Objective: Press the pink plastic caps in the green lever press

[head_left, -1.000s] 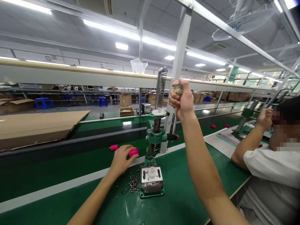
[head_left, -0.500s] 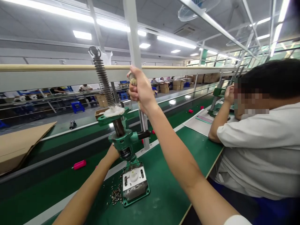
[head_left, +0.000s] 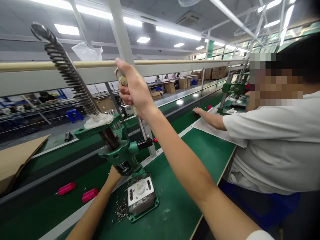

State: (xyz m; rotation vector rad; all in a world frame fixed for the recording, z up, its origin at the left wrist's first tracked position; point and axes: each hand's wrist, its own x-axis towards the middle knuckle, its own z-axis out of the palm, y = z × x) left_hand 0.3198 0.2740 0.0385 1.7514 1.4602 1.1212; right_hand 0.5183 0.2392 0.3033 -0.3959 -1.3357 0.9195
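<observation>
A green hand press [head_left: 117, 151] stands on the green bench, its tall spring [head_left: 72, 75] rising above it. My right hand [head_left: 137, 91] is closed around the lever's worn, wrapped handle [head_left: 122, 80], raised above the press. My left hand [head_left: 115, 174] reaches behind the press body; its fingers are hidden there. On the press base, a metal fixture block [head_left: 147, 186] carries a round white plastic piece [head_left: 140, 189]. Small metal pins [head_left: 122, 210] lie heaped at the left of the base.
Two pink cylinders, one [head_left: 66, 188] farther left and another [head_left: 90, 195] nearer, lie on the green conveyor. At right sits a co-worker [head_left: 272, 140] with an arm stretched over a pale board [head_left: 212, 128]. Flat cardboard [head_left: 20, 156] lies at the far left. A metal post [head_left: 122, 36] rises behind the press.
The view has shifted, and the press appears larger and more tilted. A second pink cylinder now shows fully on the conveyor. The co-worker's arm has stretched out toward the conveyor. My right hand keeps its grip.
</observation>
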